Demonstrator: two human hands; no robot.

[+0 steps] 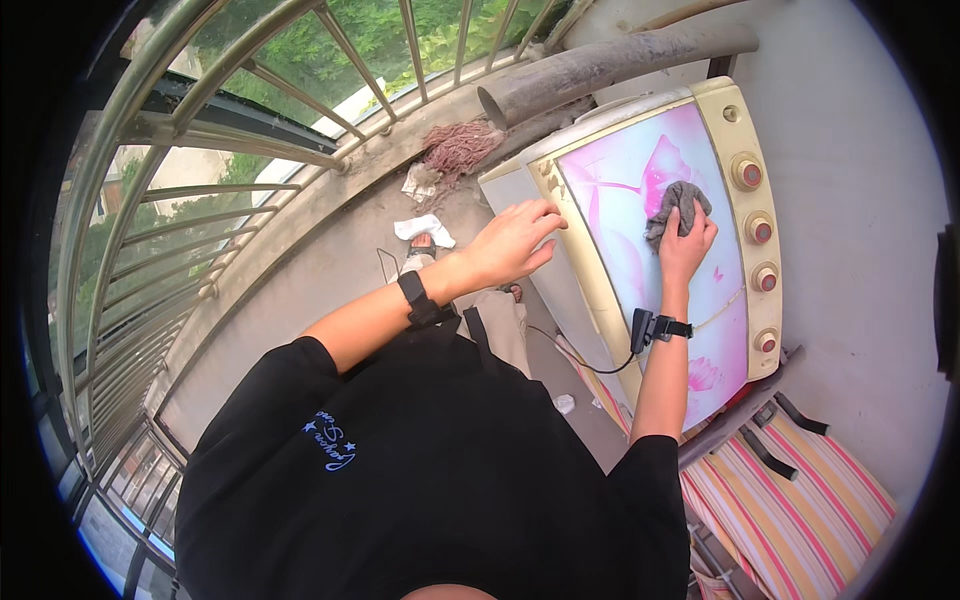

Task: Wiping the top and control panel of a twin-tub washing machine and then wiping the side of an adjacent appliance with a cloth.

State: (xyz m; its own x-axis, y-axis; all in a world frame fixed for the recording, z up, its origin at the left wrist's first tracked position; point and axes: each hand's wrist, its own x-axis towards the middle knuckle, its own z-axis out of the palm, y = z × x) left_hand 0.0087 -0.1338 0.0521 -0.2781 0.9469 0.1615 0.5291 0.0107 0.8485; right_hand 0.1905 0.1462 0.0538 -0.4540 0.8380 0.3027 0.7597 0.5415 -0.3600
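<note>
A twin-tub washing machine (622,262) stands before me, its lid printed with pink flowers on pale blue. My right hand (684,247) presses a crumpled grey cloth (675,196) onto the upper part of this lid. My left hand (517,244) is empty, with its fingers apart and bent. It is by the machine's cream front edge (574,225); whether the fingertips touch that edge I cannot tell. Several round knobs (750,174) with red centres line the cream control panel (739,135) along the wall side.
A thick grey pipe (615,71) runs behind the machine. On the floor lie a reddish string mop head (461,146) and a white cloth (424,229) by my foot. Metal railings (202,135) curve along the left. Striped folding-chair fabric (795,495) is at the lower right.
</note>
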